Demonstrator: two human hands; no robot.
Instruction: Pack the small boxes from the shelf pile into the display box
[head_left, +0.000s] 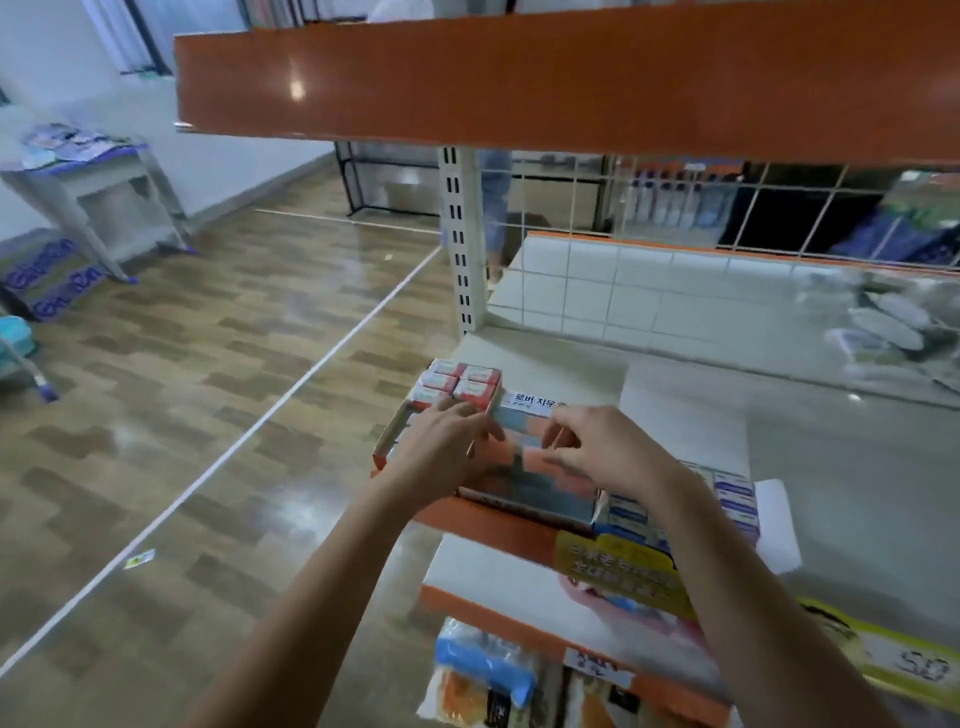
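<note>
An open cardboard display box (524, 499) sits at the left front corner of the grey shelf (779, 415). Several small red-and-white boxes (460, 387) are stacked at its far left end. My left hand (441, 452) is inside the display box, fingers curled against small boxes there. My right hand (597, 447) reaches in beside it, fingertips pinching a small box near the middle. Motion blur hides the exact grip. A pile of blue-and-white small boxes (732, 499) lies on the shelf just right of the display box, partly hidden by my right forearm.
An orange upper shelf (519, 78) overhangs close above. A white slotted post (460, 234) stands at the shelf's left rear. Bagged goods (483, 670) hang below. A yellow price sign (623, 566) is on the shelf front. Wooden floor (208, 364) stretches left.
</note>
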